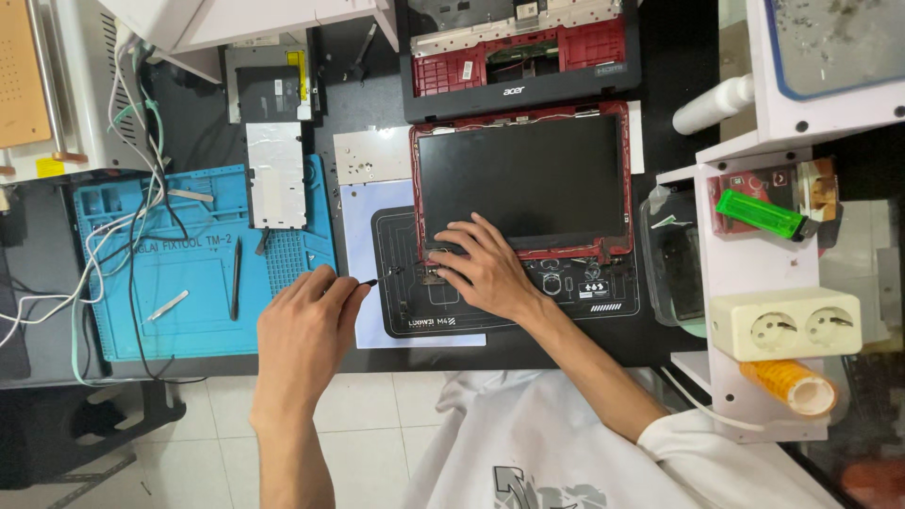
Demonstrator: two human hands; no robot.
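On the black tabletop (660,57) we saw the laptop base (520,52) at the far edge, w/ the red-framed screen panel (519,179) lying flat just in front of it. A blue work mat (203,283) sat toward the left edge. A black mat (415,311) lay under the panel's near edge. Our right hand (485,269) rested spread, fingers flat on the panel's near-left corner. Our left hand (304,330) had its grip pinched on a thin black tool (363,284), tip just beside the panel corner.
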